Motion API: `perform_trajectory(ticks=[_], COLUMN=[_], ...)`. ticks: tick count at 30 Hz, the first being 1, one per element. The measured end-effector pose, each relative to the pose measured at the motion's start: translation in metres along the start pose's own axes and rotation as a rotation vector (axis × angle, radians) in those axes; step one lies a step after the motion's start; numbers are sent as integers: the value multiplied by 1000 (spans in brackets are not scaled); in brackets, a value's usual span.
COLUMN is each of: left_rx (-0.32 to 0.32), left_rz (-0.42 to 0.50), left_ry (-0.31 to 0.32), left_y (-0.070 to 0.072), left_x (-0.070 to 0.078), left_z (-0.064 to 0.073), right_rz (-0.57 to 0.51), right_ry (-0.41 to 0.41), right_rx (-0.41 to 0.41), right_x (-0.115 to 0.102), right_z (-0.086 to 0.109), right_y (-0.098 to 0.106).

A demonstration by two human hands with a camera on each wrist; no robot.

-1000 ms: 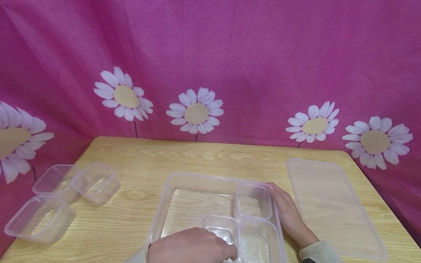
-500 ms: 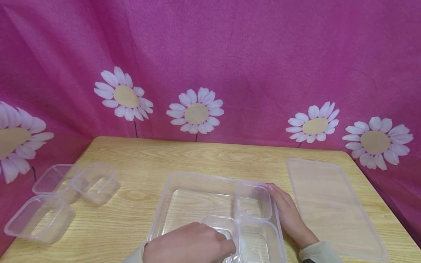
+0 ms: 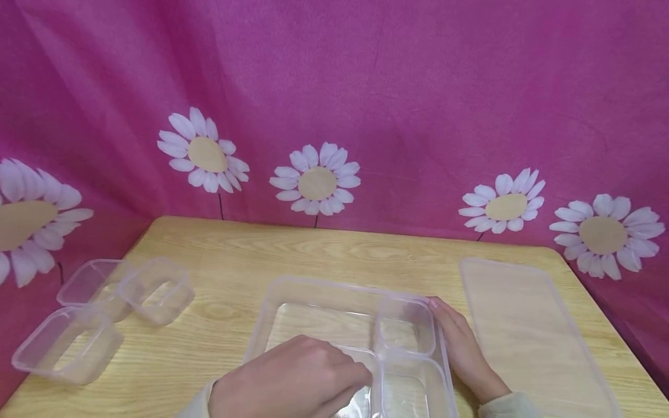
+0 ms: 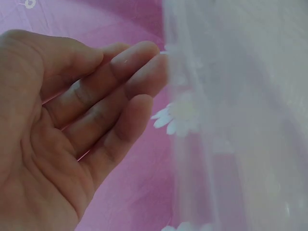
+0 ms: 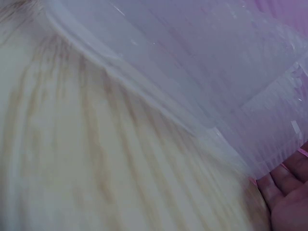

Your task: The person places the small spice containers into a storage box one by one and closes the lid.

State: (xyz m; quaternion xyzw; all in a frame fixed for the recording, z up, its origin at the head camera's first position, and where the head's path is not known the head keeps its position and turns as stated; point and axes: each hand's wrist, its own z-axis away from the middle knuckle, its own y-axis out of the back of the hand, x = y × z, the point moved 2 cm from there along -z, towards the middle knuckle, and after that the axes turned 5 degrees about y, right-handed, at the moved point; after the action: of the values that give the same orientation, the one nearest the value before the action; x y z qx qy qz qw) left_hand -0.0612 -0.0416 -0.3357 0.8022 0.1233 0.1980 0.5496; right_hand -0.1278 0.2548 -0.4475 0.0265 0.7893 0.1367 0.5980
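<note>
A large clear plastic food container lies on the table in front of me. Small clear inner boxes fill its right part: a far box, a near box and a third box left of that one. Above this third box, partly covering it, hovers my left hand. In the left wrist view that hand's bent fingers hold nothing, and blurred clear plastic stands beside them. My right hand rests along the large container's right wall; its fingers touch the plastic in the right wrist view.
Three more small clear boxes stand at the table's left: a back box, a right box and a front box. A flat translucent lid lies at the right. Behind the wooden table hangs a pink flowered cloth.
My left hand has risen a little and shifted left from the third inner box. The right hand stays on the container's side. The head view has tilted slightly.
</note>
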Motion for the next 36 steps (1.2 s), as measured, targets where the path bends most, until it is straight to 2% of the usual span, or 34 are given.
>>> perform_trajectory(ticks=[7,11,16,18,22,29,36], left_rx=[27,64,169,204,230,203,220], left_rz=[110,77,-9,-45,-98,-163,-204], left_ry=[70,53,6,12,78,269,326], left_y=[12,16,21,23,28,41,42], left_x=[-5,-8,-14,-18,-27,-42,-52], left_z=[4,7,10,12,15,20,27], right_rz=[-5,-8,-18,-17,2,-37,-31], right_ry=[-30,-55,-66,-52,-25,-5,2], right_rx=[4,-8,-7,-5,10,1,9], right_x=[1,1,0,-1,-1,-1,-2], right_z=[2,2,2,2,2,0,-1], right_y=[1,2,2,2,2,3,0])
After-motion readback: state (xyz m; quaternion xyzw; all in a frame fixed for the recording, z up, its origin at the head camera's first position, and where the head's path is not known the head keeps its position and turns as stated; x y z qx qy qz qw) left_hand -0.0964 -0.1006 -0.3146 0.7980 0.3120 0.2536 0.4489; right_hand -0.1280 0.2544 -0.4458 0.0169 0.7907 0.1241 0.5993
